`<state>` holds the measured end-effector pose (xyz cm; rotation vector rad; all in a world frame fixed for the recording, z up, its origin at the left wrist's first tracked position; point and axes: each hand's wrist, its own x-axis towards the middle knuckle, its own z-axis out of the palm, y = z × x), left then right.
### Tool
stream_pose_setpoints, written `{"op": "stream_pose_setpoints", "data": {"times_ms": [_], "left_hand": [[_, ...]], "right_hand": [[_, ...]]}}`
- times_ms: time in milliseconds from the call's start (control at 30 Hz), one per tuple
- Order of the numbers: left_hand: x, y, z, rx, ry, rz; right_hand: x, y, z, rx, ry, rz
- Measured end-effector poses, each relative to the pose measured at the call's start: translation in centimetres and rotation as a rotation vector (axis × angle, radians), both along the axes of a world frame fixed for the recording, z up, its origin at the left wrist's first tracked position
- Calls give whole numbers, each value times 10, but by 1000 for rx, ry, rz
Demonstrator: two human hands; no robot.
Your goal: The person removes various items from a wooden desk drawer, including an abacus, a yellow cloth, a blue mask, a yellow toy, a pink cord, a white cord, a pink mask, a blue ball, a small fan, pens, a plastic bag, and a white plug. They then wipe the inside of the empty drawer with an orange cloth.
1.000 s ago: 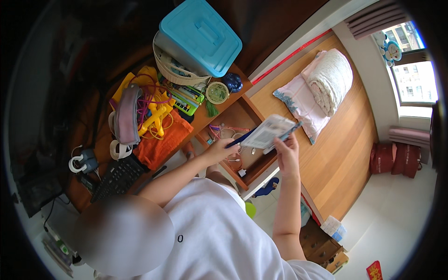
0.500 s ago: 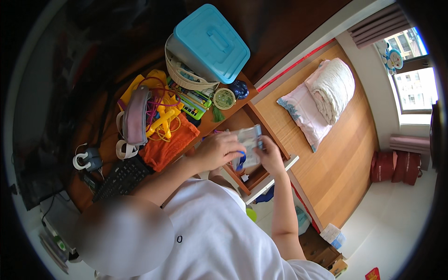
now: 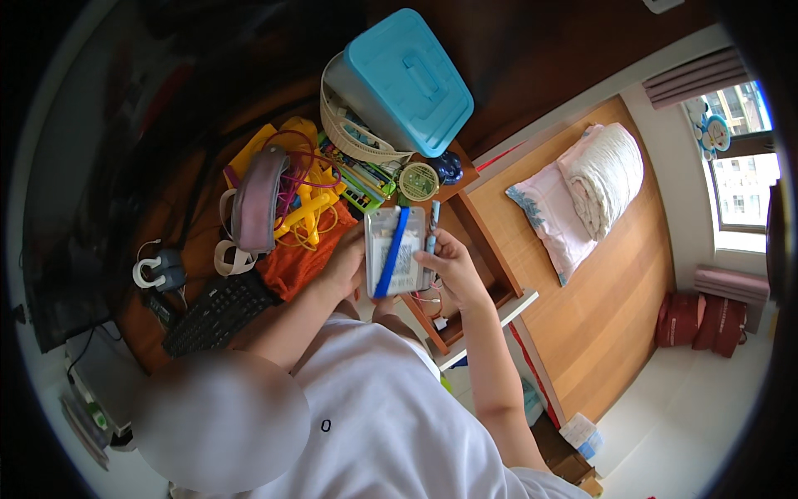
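A clear plastic badge holder [image 3: 409, 279] with a printed card inside is held upright in front of my chest, and a blue strap [image 3: 391, 254] runs slantwise down its face. My left hand [image 3: 345, 259] grips its left edge, the fingers partly hidden behind it. At the right edge my right hand [image 3: 453, 264] has its thumb on the holder's front. A slim light-blue pen-like stick [image 3: 433, 226] also stands up from the right hand's fingers. Below both hands is a pulled-out wooden drawer [image 3: 497, 258], where a white cable and a small white plug [image 3: 440, 323] lie.
On the desk left of the drawer lie an orange cloth [image 3: 307, 262], a yellow-handled jump rope [image 3: 309, 208], a pinkish-grey pouch [image 3: 256, 200] and a black keyboard [image 3: 218, 316]. Behind stand a cream basket [image 3: 349, 137] and a blue-lidded box [image 3: 407, 79]. Rightward, a wooden platform [image 3: 607, 316] carries bedding.
The badge holder has been turned so its card faces me squarely, and it has shifted left. The blue strap now lies across its front. The light-blue stick now shows in my right hand.
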<state>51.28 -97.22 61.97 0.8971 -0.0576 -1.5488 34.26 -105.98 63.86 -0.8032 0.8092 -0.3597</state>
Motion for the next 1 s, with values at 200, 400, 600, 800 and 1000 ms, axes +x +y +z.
{"op": "stream_pose_setpoints", "data": {"times_ms": [200, 400, 600, 800, 1000], "left_hand": [[13, 21, -3, 6, -139, 294], [43, 8, -6, 95, -391, 445], [47, -11, -24, 120, -392, 586], [37, -31, -29, 155, -429, 737], [41, -40, -39, 148, -504, 695]], "right_hand": [[72, -6, -22, -394, 174, -24], [126, -11, -12, -1232, 601, 74], [149, -18, -15, -1138, 621, 276], [162, -26, -28, -1234, 627, 359], [175, -25, -38, -1241, 592, 290]]}}
